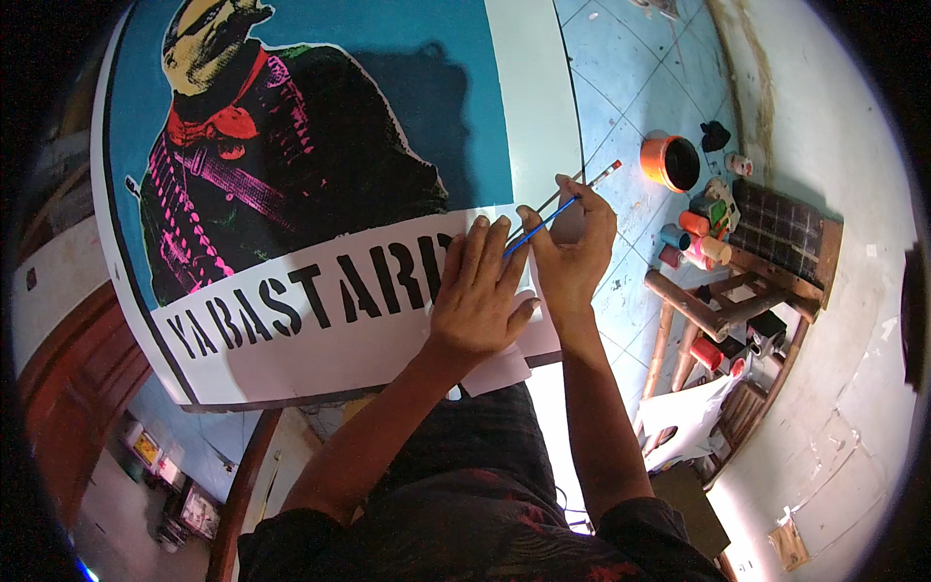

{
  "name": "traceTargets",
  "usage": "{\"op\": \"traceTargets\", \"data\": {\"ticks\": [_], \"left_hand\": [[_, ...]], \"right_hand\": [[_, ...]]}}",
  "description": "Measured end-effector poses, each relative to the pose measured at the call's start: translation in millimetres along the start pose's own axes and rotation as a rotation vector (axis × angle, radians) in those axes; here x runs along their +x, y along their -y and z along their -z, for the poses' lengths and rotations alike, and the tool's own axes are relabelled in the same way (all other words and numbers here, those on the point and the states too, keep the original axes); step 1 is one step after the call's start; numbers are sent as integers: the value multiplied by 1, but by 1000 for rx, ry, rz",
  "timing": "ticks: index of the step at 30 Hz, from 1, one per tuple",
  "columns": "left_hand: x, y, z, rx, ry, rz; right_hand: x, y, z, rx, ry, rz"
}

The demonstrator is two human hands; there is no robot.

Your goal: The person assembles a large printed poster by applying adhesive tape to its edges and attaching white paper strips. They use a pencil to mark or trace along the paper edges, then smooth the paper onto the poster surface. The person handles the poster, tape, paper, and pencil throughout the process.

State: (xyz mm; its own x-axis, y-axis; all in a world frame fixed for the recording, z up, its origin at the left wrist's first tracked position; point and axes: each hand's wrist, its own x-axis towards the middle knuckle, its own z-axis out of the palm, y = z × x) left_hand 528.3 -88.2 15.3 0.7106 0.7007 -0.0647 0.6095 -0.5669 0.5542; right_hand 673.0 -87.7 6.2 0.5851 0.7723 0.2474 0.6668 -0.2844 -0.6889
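Note:
A large painted panel (pixel 536 87) fills the upper middle, showing a figure in black with a red scarf on a blue ground. Black stencil-style letters (pixel 330 291) run across its white lower band. My left hand (pixel 475 296) lies flat over the right end of the lettering, fingers stretched out and holding nothing. Beside it, my right hand (pixel 574 247) pinches a thin paintbrush (pixel 543 226) with a blue handle. The brush slants, its lower end near my left fingers, its upper end reddish. A loose pale sheet (pixel 499 374) shows below my left hand, at the panel's near edge.
An orange bucket (pixel 659 163) with a dark inside stands on the blue tiled floor (pixel 630 87) to the right. Several paint containers (pixel 694 223) stand near a wooden bench (pixel 776 254) along the wall. Brown wooden furniture (pixel 73 388) is at the left.

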Motion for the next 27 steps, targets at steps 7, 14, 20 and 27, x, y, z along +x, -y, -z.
{"op": "traceTargets", "data": {"ticks": [7, 14, 20, 27], "left_hand": [[0, 1, -1, 3, 20, -2], [3, -2, 0, 12, 8, 16], [5, -4, 2, 13, 66, 41], [3, -3, -5, 44, 30, 25]], "right_hand": [[0, -2, -1, -1, -14, 25], [0, -1, 3, -52, 44, 28], [1, 2, 4, -72, 30, 19], [0, 1, 3, -31, 5, 27]]}}
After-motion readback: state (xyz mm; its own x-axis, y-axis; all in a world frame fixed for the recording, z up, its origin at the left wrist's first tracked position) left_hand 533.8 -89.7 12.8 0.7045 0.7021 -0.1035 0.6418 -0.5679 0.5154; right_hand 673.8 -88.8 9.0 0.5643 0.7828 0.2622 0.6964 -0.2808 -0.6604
